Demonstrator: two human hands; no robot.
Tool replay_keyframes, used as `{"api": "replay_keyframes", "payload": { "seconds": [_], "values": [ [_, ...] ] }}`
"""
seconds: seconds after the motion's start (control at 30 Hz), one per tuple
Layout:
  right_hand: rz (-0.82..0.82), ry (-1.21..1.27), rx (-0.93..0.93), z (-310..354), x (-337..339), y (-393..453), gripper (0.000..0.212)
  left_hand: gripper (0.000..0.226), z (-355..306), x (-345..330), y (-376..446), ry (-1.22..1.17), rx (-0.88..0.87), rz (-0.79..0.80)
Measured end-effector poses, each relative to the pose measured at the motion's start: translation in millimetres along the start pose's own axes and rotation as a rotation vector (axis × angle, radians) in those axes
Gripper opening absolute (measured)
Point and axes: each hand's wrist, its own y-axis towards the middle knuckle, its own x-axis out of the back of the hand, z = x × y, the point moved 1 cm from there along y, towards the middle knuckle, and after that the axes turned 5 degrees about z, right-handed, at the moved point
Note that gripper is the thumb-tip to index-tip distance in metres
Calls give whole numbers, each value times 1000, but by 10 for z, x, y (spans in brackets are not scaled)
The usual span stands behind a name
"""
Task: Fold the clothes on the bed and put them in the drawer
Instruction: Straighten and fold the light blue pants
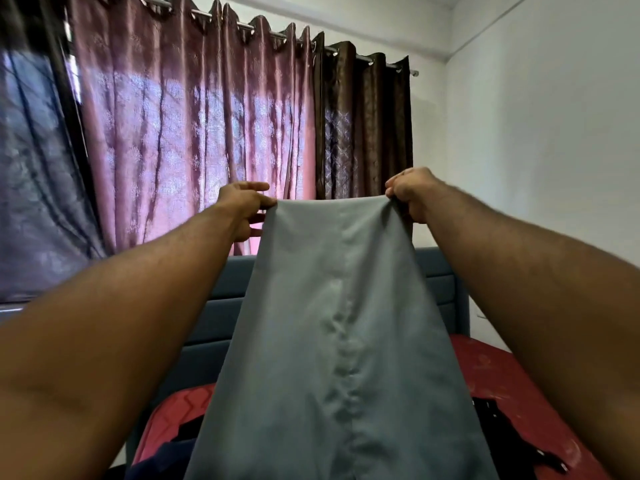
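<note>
Forearms fill both lower corners of my view, and between them the grey garment (332,341) hangs straight down from raised hands — my left hand (242,209) pinches its top corner at about eleven o'clock, my right hand (410,195) curls tight round the other top corner at about one o'clock. Below the cloth, at six o'clock, I see the red bed (512,386) with dark clothes (491,417) lying on it. Farther off stand the blue headboard (221,306), the pink curtain (194,126) at twelve — and the white wall (554,133) at three.
</note>
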Motion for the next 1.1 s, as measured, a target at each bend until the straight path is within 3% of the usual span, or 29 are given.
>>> {"api": "replay_keyframes", "payload": {
  "seconds": [0.13,0.37,0.47,0.57,0.67,0.8,0.87,0.97,1.1],
  "values": [
    [-97,87,49,-50,-9,85,22,41,-3,-64,135,-43,-101,-40],
    [-76,218,231,219,147,-181,21,48,-320,44,-21,-175,-376,26],
    [-76,263,200,25,137,-453,17,58,-58,93,-301,-198,-427,97],
    [23,281,148,-502,48,-812,18,62,505,197,-703,-159,-412,109],
    [98,315,72,-1487,-118,-1415,30,64,1517,374,-1288,-131,-288,73],
    [264,172,-361,-3244,-538,-2665,33,67,3227,536,-2527,2,123,52],
    [282,106,-570,-3851,-661,-3221,32,64,3780,603,-3061,39,330,71],
    [291,73,-703,-4193,-717,-3616,31,61,4168,684,-3486,75,443,90],
    [281,56,-711,-4143,-646,-3738,35,56,4039,717,-3778,64,456,74]
  ]
}}
